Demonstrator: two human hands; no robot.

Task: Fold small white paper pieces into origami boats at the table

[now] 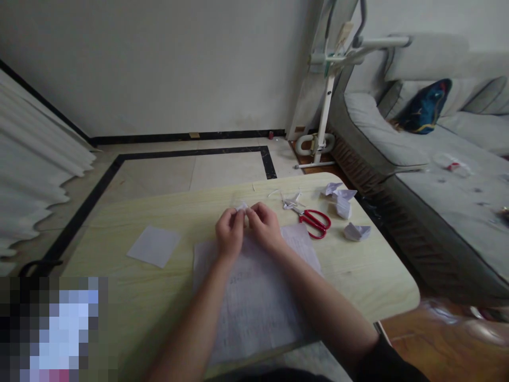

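The left hand [229, 232] and the right hand [263, 225] held a small white paper [240, 205] between closed fingertips, near the far edge of the large sheet [258, 302]. Red-handled scissors [305, 213] lay rightward.

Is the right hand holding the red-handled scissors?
No: the scissors lie on the table, apart from the right hand, which pinches white paper together with the left hand.

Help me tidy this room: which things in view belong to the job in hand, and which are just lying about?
Likely the job's:
White paper held in the left fingers and right fingers
Red-handled scissors
Paper square
Folded papers
Large sheet

Probably just lying about:
Blue cushion
White metal frame
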